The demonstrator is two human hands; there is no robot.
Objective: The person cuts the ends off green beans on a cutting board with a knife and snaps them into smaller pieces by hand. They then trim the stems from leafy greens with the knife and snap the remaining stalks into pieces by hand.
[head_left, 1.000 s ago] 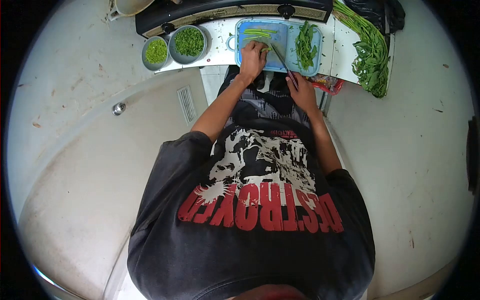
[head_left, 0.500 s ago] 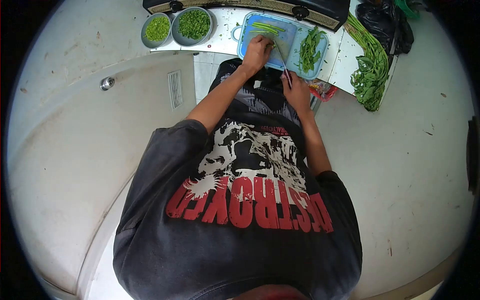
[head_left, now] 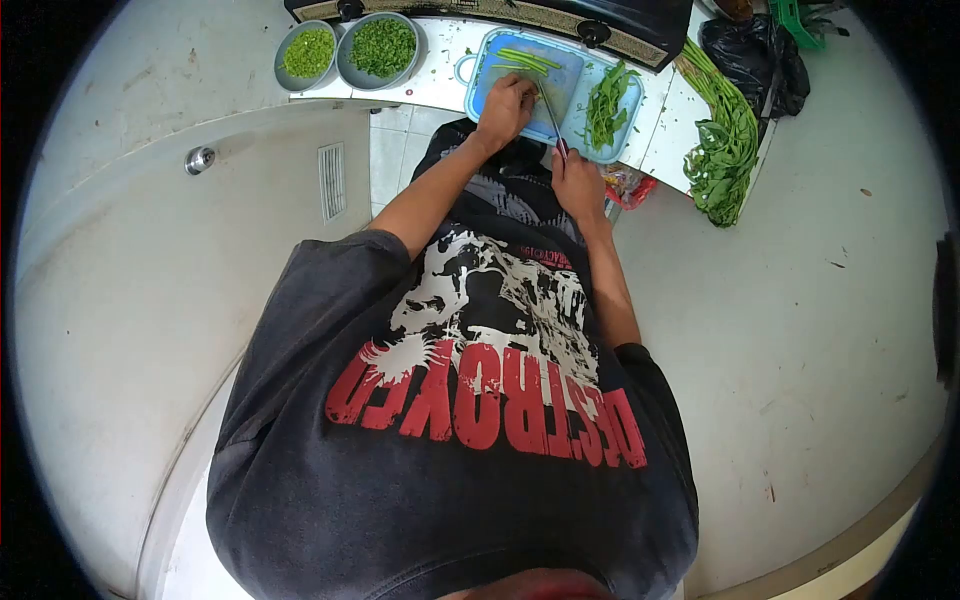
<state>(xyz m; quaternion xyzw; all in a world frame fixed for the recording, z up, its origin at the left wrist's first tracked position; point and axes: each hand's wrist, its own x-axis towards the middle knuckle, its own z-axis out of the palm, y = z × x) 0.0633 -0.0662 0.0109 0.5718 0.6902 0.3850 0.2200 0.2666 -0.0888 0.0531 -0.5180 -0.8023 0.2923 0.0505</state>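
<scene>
Chops green stems [head_left: 528, 60] on the blue board [head_left: 568, 72] atop the desk [head_left: 440, 88], left hand [head_left: 505, 102] grip pinning them down, right hand [head_left: 577, 183] grip clenched round the knife [head_left: 551, 112], next likely needing stems fed bladeward with fingertips tucked.

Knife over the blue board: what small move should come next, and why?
Probably cut down once: the right hand holds the knife with its blade beside the left hand, which pins green stems on the cutting board; uncut lengths lie beyond it.

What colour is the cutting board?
Light blue. The cutting board shows best in the head view, the only one here.
</scene>
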